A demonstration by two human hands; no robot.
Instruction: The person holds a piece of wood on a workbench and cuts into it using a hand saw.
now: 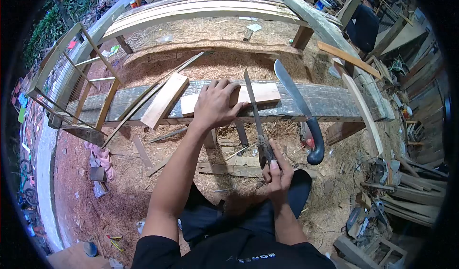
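My left hand (217, 102) is closed over a pale wooden block (264, 92), pressing it on the dark, weathered bench plank (325, 99). In my right hand (278, 171) is the handle of a handsaw (253, 102). Its narrow blade points away from me and crosses the block just right of my left thumb. Whether the teeth have cut into the wood I cannot tell. A machete (292, 88) with a black curved handle lies across the plank to the right, the handle jutting over the near edge. Another pale block (166, 99) rests left of my left hand.
Thin wooden strips (158, 92) lean across the plank, beside a wooden frame with thin bars (71, 82) at left. Behind runs a stack of long boards (205, 13). Sawdust and offcuts cover the ground. A person in dark clothes (363, 27) is at the back right.
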